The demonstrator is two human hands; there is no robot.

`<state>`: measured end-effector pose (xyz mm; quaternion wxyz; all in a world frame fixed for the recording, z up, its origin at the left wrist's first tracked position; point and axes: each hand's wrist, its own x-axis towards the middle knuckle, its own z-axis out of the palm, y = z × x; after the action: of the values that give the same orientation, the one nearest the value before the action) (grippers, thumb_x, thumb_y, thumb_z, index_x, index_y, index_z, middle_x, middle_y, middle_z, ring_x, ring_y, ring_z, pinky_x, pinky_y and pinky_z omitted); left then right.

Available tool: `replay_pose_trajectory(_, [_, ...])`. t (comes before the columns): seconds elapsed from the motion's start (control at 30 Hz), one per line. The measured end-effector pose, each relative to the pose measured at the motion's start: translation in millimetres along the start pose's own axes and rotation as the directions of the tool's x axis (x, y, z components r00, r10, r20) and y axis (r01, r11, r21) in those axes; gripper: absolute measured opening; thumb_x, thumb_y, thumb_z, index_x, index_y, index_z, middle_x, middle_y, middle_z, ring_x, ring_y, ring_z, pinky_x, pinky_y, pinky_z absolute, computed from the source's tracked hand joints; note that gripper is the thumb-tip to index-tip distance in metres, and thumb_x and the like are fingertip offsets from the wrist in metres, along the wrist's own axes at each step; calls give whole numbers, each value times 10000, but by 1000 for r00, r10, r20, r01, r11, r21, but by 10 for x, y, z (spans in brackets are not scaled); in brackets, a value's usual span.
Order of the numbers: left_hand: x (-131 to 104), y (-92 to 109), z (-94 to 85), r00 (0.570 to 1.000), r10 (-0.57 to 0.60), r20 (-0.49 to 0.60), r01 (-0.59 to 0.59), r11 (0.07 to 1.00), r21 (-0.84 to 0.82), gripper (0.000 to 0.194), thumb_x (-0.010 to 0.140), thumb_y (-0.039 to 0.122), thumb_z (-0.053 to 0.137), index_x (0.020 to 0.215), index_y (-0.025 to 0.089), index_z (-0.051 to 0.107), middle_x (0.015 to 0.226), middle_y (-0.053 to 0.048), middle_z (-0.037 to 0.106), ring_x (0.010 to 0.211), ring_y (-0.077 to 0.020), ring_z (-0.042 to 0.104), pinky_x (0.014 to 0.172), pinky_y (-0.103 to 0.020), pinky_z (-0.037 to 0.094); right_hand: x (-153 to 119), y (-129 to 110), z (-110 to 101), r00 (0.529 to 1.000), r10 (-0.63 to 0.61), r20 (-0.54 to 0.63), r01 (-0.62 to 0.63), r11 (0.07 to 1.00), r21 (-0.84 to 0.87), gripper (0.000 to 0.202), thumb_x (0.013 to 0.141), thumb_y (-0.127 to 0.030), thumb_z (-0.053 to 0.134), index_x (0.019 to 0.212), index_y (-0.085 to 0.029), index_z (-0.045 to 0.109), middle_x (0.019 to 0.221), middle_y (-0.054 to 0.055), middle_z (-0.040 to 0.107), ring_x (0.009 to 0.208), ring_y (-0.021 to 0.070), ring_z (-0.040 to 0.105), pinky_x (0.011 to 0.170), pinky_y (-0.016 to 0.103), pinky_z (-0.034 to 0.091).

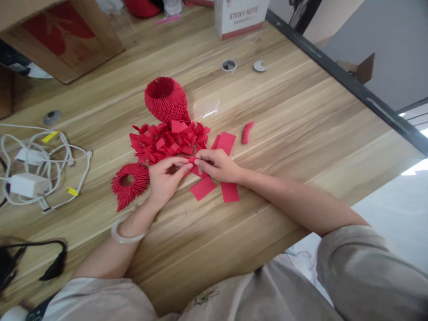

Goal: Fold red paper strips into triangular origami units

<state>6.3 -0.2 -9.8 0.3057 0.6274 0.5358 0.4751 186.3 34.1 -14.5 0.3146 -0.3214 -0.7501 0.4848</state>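
Note:
Between my two hands is a small red paper piece (191, 159), pinched by the fingertips of both. My left hand (167, 176) grips it from the left, thumb and fingers closed. From the right, my right hand (217, 165) holds its other side. Flat red paper slips (203, 187) lie on the table under and around my right hand. Just beyond my hands is a heap of folded red paper pieces (167, 140). A spiky red paper ring (138, 180) lies beside my left hand. Behind the heap stands a round red paper vase shape (170, 101).
A short red paper strip of joined pieces (246, 132) lies to the right. White cables and chargers (30, 185) tangle at left. A cardboard box (67, 40) and a sticky note box (239, 18) stand at the back, near a cable hole (228, 66) in the wooden table.

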Motion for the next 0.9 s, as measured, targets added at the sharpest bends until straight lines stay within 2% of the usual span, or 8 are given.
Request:
replay_pose_trajectory(0.27, [-11, -44, -10, 1000, 11, 12, -11, 1000, 10, 168, 716, 247, 760, 863, 165, 747, 799, -39, 742, 684, -122, 668, 679, -240, 558, 1, -10, -1, 1000, -4, -9, 4, 1000, -12, 240, 916, -294, 446, 762, -131, 531, 642, -1, 573, 570, 71, 466, 591, 195, 354])
replay_pose_trajectory(0.57, [-3, -43, -23, 999, 20, 37, -20, 1000, 9, 178, 725, 268, 754, 876, 175, 749, 796, -40, 736, 682, -123, 663, 666, -241, 551, -1, -15, -3, 1000, 10, -8, -10, 1000, 13, 240, 911, -308, 450, 767, -134, 530, 646, 9, 606, 575, 76, 512, 599, 194, 385])
replay_pose_trajectory(0.73, [-7, -40, -22, 999, -1, 36, 0, 1000, 13, 204, 726, 287, 751, 894, 171, 747, 823, -49, 739, 703, -132, 670, 693, -253, 558, -1, -14, -6, 1000, 3, -11, -3, 1000, 22, 233, 906, -304, 457, 756, -138, 526, 637, 4, 600, 574, 74, 513, 595, 190, 385])
replay_pose_trajectory(0.9, [-4, -36, -32, 998, 28, 48, -29, 999, 29, 194, 727, 269, 753, 896, 174, 751, 803, -42, 735, 688, -123, 659, 682, -236, 547, 2, 1, -3, 1000, 4, -18, -4, 1000, 0, 239, 905, -303, 468, 752, -132, 534, 634, 6, 586, 565, 72, 493, 587, 196, 365])
